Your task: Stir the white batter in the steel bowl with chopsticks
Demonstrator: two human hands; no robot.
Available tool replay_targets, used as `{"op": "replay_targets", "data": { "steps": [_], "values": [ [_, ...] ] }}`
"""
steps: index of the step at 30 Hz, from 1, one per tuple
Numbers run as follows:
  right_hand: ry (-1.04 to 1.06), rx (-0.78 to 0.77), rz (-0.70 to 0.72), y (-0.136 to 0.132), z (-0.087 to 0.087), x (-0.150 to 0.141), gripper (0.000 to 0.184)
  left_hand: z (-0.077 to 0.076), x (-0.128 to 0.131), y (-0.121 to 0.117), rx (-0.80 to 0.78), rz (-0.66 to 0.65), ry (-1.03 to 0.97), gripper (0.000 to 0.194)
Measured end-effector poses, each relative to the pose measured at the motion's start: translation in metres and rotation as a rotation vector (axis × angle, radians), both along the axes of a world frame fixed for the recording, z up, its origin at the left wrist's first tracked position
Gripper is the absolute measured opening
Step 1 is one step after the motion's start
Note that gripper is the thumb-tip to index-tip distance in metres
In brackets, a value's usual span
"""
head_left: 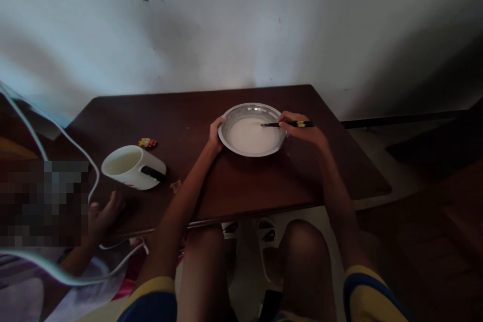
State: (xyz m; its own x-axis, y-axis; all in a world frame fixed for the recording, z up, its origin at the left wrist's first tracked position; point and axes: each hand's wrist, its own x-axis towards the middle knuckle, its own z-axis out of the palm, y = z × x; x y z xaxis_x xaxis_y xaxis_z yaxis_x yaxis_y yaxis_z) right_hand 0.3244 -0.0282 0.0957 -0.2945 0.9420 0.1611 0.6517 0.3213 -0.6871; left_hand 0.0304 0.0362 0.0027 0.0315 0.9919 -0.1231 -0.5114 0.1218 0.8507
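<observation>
A metal bowl [228, 119] holding a white liquid sits on the dark brown table [181, 126] near the wall. My left hand [216, 136] grips the bowl's left rim, fingers curled round it. My right hand [302, 130] is closed on a black and yellow stick, perhaps chopsticks [292, 124], held level, its tip over the liquid near the bowl's right side.
A white mug [132, 167] lies on its side at the table's left, a small colourful item [147, 142] behind it. Another person's hand [102, 217] rests at the table's front left edge. White cables [45, 146] loop on the left. My knees are under the table.
</observation>
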Motion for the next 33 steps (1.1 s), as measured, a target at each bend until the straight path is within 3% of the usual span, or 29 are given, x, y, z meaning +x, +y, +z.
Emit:
{"op": "replay_targets", "data": {
  "steps": [3, 7, 10, 14, 17, 20, 23, 27, 30, 33],
  "values": [
    [0.037, -0.100, 0.134, -0.003, 0.010, 0.016, 0.019, 0.000, 0.000, 0.000, -0.001, 0.009, -0.002, 0.021],
    [0.010, -0.126, 0.289, -0.007, 0.007, -0.005, 0.027, 0.002, 0.002, -0.001, -0.018, 0.029, -0.007, 0.015],
    [-0.033, -0.037, 0.204, -0.004, -0.001, -0.014, 0.024, 0.001, 0.002, 0.000, -0.007, 0.010, -0.018, 0.015],
    [0.000, -0.002, 0.064, 0.001, 0.003, 0.010, 0.021, -0.001, 0.002, 0.001, -0.005, 0.021, -0.015, 0.013],
    [0.011, -0.079, 0.179, -0.002, 0.008, 0.014, 0.029, -0.001, 0.002, 0.000, -0.005, 0.027, -0.019, 0.016],
    [-0.029, -0.092, 0.281, -0.006, 0.003, -0.008, 0.032, 0.000, 0.002, -0.001, 0.001, 0.015, -0.019, 0.020],
    [-0.060, -0.021, 0.225, -0.005, -0.005, -0.021, 0.029, 0.001, 0.001, -0.001, 0.017, 0.001, -0.016, 0.023],
    [-0.029, -0.002, 0.095, -0.001, 0.002, 0.003, 0.021, -0.001, 0.000, 0.000, 0.032, -0.039, -0.025, 0.029],
    [0.026, -0.109, 0.193, -0.003, 0.010, 0.015, 0.026, -0.002, 0.000, 0.001, 0.038, -0.042, -0.025, 0.028],
    [0.018, -0.128, 0.261, -0.006, 0.007, 0.001, 0.030, -0.002, 0.000, 0.001, 0.045, -0.032, -0.023, 0.027]
  ]
}}
